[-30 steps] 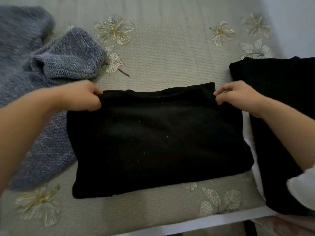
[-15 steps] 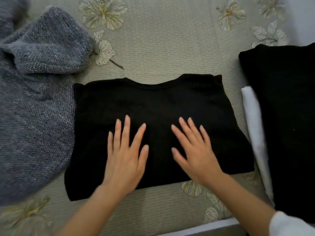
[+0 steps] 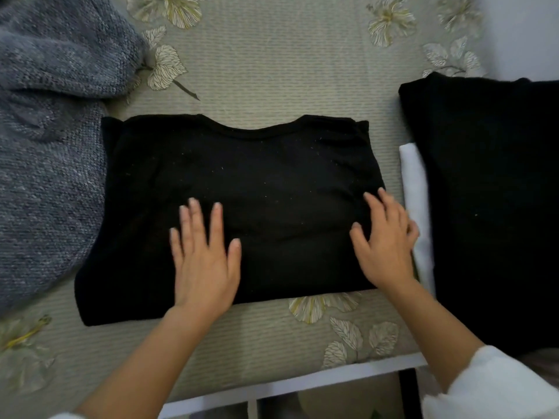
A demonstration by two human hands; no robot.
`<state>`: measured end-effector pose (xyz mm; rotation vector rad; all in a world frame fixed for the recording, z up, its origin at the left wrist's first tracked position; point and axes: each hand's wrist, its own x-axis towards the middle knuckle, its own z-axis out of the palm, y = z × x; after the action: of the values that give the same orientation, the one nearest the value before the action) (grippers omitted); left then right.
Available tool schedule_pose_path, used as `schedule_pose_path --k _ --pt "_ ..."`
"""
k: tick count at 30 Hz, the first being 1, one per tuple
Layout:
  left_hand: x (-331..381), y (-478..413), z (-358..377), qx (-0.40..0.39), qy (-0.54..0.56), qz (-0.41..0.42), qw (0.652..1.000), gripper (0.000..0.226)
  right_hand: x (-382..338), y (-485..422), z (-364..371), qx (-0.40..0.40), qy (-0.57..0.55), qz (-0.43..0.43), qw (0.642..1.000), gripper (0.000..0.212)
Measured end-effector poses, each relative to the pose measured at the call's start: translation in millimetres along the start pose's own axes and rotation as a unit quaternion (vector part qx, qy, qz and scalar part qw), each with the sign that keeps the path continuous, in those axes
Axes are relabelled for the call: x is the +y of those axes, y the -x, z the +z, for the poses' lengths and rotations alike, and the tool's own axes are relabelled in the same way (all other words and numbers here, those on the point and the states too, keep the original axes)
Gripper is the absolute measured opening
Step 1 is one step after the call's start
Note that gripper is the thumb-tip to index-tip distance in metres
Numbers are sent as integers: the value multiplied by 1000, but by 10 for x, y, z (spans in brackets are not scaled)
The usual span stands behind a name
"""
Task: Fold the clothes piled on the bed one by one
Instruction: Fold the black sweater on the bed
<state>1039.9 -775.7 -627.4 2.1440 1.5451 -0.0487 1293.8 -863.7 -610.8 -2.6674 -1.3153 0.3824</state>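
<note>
A black top point(image 3: 257, 182) lies folded into a rectangle in the middle of the bed, its neckline at the far edge. My left hand point(image 3: 204, 258) presses flat on its near middle with fingers spread. My right hand point(image 3: 385, 240) rests flat on the top's near right edge, fingers straight. A grey knitted sweater point(image 3: 51, 140) lies unfolded at the left, touching the black top's left side.
A folded black garment point(image 3: 496, 207) lies at the right on top of a white folded piece point(image 3: 416, 189). The bedspread point(image 3: 272, 71) is greyish with flower prints. The bed's white near edge point(image 3: 302, 385) runs below my arms.
A second ago both hands pinched the top's far corners. They let go and laid flat on it. Since half a second ago my right hand has slid out to the right edge.
</note>
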Motion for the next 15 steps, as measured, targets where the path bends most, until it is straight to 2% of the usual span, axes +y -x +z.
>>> schedule_pose_path --k 1,3,5,8,11,13,15 --pt "153 24 54 3 12 29 999 62 33 -39 -62 8 -22 34 999 56" --pt "424 62 206 -6 17 75 997 61 121 -119 -174 -29 -81 104 991 65" --pt "559 86 352 -20 0 73 997 62 194 -208 -262 -91 -130 158 975 74" --pt "546 88 452 -19 -32 60 998 64 228 -369 -364 -167 -178 210 947 73" --pt "531 64 457 -26 -33 69 997 65 199 -547 -564 -247 -260 246 901 57" --pt "538 41 442 -41 -30 65 997 64 105 -633 -783 -337 -317 251 850 46" --pt "528 16 397 -72 -11 61 995 64 -39 -662 -991 -412 -361 233 804 44"
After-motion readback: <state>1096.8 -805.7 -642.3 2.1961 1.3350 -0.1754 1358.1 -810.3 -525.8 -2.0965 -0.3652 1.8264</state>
